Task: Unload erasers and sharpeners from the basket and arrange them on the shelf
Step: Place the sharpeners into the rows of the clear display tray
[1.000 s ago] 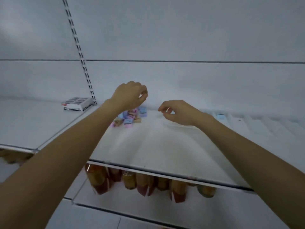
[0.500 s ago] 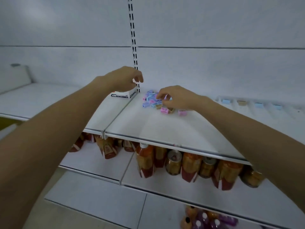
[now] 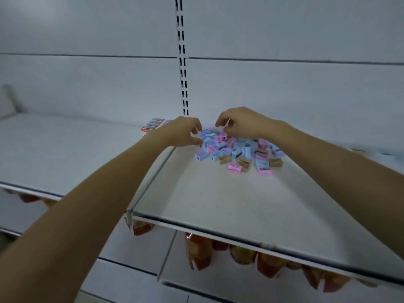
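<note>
Against the frame half a second earlier, the left hand (image 3: 185, 132) has come down from beside the slotted upright (image 3: 182, 62) and now sits at the left edge of the pile of sharpeners (image 3: 238, 149). Its fingers are curled and the thumb points toward the pile. It cannot be told whether it pinches a piece.

The right hand (image 3: 242, 125) has shifted from the near side of the pile to its back edge. The fingers are bent downward with the tips at the topmost pieces. It cannot be told whether it pinches one. The two hands are now near each other; earlier they were well apart.

The sharpeners lie loose in a heap on the white shelf (image 3: 218, 204), toward the back, just right of the seam between two shelf boards. Colours are blue, pink and tan. A few pink and tan pieces lie at the heap's near edge.

A white box (image 3: 153, 124) with a red stripe stands on the left board, partly hidden behind the left hand. It holds rows of small dark-topped pieces, too blurred to identify.

Orange-red bottles (image 3: 199, 252) stand on the shelf below.
</note>
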{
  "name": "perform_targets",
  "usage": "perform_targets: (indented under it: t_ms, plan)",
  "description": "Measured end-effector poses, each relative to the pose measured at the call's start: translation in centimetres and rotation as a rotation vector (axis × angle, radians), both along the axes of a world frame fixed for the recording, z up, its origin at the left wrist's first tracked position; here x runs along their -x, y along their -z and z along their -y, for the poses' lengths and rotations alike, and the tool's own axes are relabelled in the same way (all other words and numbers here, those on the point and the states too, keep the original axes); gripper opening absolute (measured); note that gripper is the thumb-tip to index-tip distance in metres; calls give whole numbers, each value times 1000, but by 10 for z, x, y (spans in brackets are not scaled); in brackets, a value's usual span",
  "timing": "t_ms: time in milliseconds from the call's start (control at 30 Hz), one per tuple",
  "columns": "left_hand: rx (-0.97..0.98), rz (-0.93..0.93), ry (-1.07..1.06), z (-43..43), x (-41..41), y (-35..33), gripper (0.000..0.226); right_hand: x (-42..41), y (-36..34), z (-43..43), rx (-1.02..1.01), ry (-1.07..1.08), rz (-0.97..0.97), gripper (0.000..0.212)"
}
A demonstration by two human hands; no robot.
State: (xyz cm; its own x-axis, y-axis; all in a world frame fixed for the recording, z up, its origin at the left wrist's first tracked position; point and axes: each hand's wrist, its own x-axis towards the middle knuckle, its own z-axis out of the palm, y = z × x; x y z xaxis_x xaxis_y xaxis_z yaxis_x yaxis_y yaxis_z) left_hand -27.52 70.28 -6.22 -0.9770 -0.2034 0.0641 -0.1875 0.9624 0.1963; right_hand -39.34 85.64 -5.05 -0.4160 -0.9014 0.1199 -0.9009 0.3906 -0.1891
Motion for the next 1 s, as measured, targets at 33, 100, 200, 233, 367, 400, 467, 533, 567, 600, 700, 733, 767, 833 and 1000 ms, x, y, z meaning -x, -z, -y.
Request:
perform_targets:
  t_ms: [33,100,200,233,367,400,467,533,567,600,700,733,767,833,1000]
  plan:
    - [-21,-10,-3,2,5,3,37,3,1,6,2,-2,-1,31]
    - [-44,-21,1,6,14,9,35,7,5,18,3,-8,-2,36]
    - [-69,0,28,13,23,15,34,9,16,33,-42,-28,-46,39]
    - [-69,8,39,15,24,15,34,9,19,37,-68,-32,-73,41]
    - [-61,-4,105,33,28,8,33,6,28,47,-99,13,-142,36]
    - [-64,-23,113,36,29,6,31,4,28,46,-83,27,-144,34]
    - [-104,-83,125,42,33,3,27,2,27,45,-39,61,-134,29]
    - [-195,-178,146,45,37,3,22,0,28,44,5,84,-120,24]
    - [-245,-231,158,45,39,4,21,-1,30,43,19,90,-115,23]
    - [-295,-286,168,44,41,7,22,-2,32,42,27,98,-104,21]
    - [-404,-417,172,39,44,18,20,-4,35,39,29,130,-27,18]
    - [-412,-436,173,39,44,21,19,-5,35,38,37,140,1,18]
    - [-417,-444,172,40,44,25,19,-6,35,37,52,152,27,18]
    - [-444,-455,166,42,40,28,21,-9,33,36,87,179,73,20]
    - [-490,-514,178,43,31,24,23,-16,33,35,112,239,113,36]
